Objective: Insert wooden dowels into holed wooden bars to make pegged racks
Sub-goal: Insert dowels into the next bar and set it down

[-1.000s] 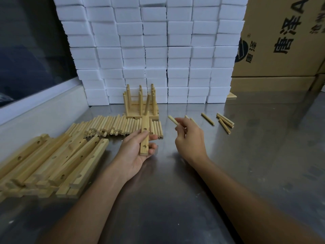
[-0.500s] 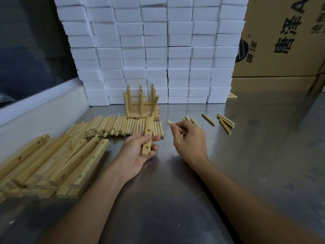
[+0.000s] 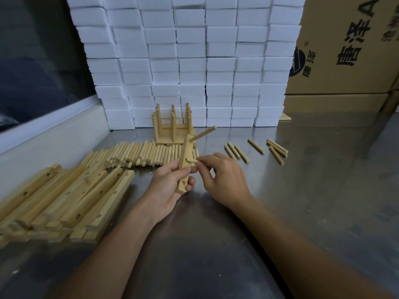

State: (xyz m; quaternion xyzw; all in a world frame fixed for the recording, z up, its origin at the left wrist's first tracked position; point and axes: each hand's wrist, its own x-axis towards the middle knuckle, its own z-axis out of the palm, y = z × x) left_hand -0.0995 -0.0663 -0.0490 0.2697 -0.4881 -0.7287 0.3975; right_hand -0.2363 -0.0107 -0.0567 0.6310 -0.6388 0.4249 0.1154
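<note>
My left hand grips a holed wooden bar, tilted nearly upright above the steel table. One dowel sticks out of the bar's top hole, pointing up and to the right. My right hand pinches a second dowel whose tip sits at the bar's middle hole. The bottom hole is open. Loose dowels lie in a row behind my left hand. Finished pegged racks stand at the back.
A pile of holed bars lies at the left. Several loose dowels are scattered on the steel table at the right. A wall of white foam blocks and a cardboard box stand behind.
The bar has been tilted up in my left hand. One dowel now sits in its top hole, and my right hand has brought a second dowel to the middle hole.
</note>
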